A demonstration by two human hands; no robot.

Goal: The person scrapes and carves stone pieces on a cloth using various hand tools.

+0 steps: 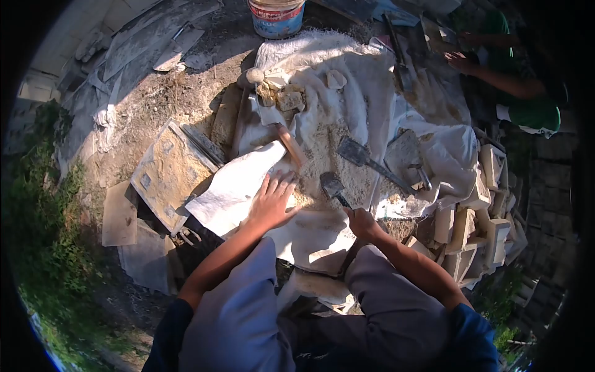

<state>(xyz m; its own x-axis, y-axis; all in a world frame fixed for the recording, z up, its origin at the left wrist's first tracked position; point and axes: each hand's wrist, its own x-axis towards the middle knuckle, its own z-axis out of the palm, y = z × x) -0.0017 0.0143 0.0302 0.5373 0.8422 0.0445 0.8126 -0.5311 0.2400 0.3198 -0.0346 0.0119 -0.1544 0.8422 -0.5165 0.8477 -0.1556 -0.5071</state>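
Note:
My right hand (364,223) is wrapped round the handle of a small trowel (332,184), whose dark blade rests over crumbly, pale tan powder (338,133). My left hand (273,197) lies palm down with its fingers stretched out, at the edge of the white sack cloth (238,186) and the powder. Just beyond its fingertips is a tool with a wooden handle (290,146). A dark flat-bladed tool (353,150) lies right of the trowel, its handle slanting toward me. Farther right is a wide-bladed trowel (403,150) on the cloth.
Stacked pale, angular pieces (477,229) stand at the right. A board crusted with tan material (170,170) lies at the left, and a labelled bucket (277,20) stands at the back. Yellowish lumps (288,99) sit on the cloth. Another person's hand (462,63) shows at upper right.

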